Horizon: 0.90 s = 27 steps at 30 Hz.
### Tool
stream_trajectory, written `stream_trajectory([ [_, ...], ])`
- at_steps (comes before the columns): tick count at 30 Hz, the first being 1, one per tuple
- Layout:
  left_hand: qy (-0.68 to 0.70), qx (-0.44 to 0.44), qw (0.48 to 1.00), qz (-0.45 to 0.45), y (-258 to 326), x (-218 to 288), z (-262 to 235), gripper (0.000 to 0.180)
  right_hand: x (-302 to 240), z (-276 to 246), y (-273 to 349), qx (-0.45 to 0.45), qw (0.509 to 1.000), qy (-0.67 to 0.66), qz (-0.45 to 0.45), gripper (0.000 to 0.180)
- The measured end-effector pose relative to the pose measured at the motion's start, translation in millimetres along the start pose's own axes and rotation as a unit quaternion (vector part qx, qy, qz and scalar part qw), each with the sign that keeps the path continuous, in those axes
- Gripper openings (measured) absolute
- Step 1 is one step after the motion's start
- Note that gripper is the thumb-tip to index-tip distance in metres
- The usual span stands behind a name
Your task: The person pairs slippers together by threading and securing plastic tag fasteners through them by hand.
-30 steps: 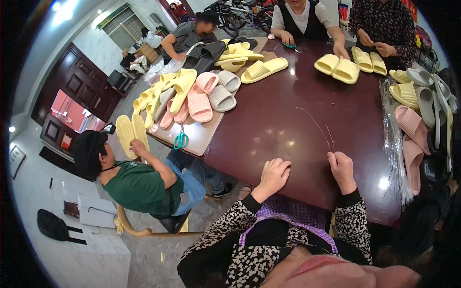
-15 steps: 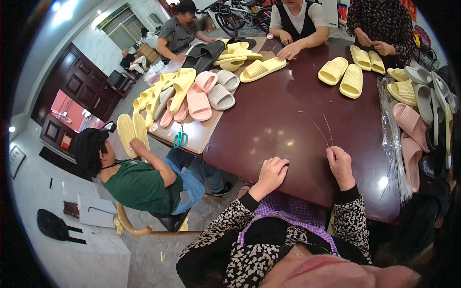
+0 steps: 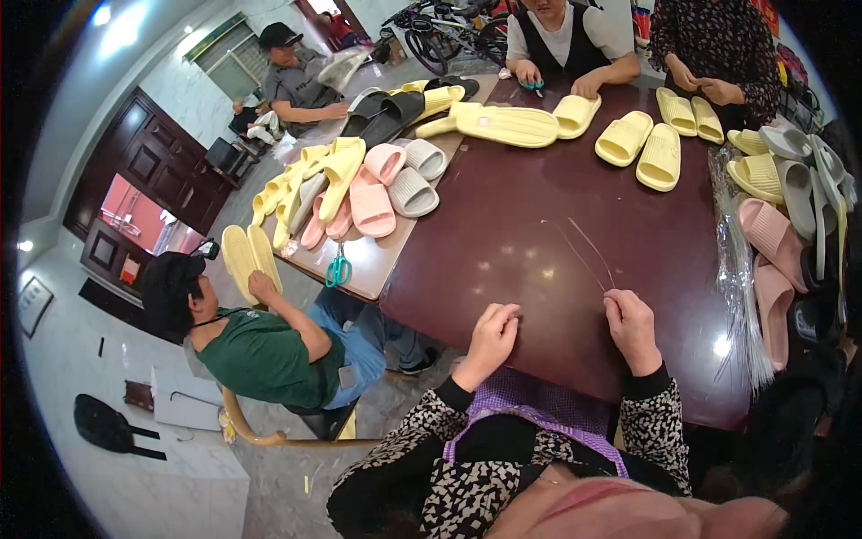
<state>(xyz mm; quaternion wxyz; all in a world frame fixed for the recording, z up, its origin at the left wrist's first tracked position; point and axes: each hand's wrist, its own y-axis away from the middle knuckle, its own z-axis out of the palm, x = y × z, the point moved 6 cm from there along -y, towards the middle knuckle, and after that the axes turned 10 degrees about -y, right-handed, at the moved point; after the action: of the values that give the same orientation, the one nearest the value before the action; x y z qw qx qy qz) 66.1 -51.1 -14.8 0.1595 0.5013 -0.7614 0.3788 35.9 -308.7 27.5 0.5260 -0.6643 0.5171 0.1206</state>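
Note:
My right hand (image 3: 632,328) is closed at the thumb and fingertips on two thin, pale strands (image 3: 588,254). They stick out over the table towards its far side, spreading apart. My left hand (image 3: 489,340) is by the table's near edge, fingers curled and closed; anything inside it is hidden. Glossy dark red tabletop (image 3: 503,242) lies under both hands. To the right of my right hand, a bundle of similar clear strands (image 3: 734,269) lies along the table's side.
Slippers crowd the edges: a mixed pile (image 3: 359,180) at left, more (image 3: 790,193) at right, and yellow pairs (image 3: 642,148) at the far side. Teal scissors (image 3: 338,269) rest by the left pile. A seated person (image 3: 260,350) holds yellow soles; others work across the table.
My left hand has drawn back towards me and its fingers have curled in. My right hand, with the strands, has shifted slightly nearer. Across the table, a person has turned a yellow slipper over.

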Motion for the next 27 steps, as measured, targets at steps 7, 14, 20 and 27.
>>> stream_trajectory([
  [7,0.028,-0.03,0.995,0.088,8.5,34.6,28.4,0.021,-0.9,1.9,0.6,0.007,1.0,-0.008,0.003,0.007],
  [14,0.066,-0.026,0.993,0.092,-12.7,77.1,24.9,0.022,-11.0,25.4,8.9,-0.111,0.992,-0.052,-0.028,0.007],
  [20,0.034,-0.003,0.986,0.164,-18.7,83.0,31.9,0.018,-17.1,31.6,10.9,-0.134,0.985,-0.104,-0.028,0.006],
  [27,0.005,-0.033,0.989,0.147,-15.9,74.4,34.6,0.01,-15.0,27.5,10.8,-0.123,0.986,-0.115,-0.01,0.007],
])
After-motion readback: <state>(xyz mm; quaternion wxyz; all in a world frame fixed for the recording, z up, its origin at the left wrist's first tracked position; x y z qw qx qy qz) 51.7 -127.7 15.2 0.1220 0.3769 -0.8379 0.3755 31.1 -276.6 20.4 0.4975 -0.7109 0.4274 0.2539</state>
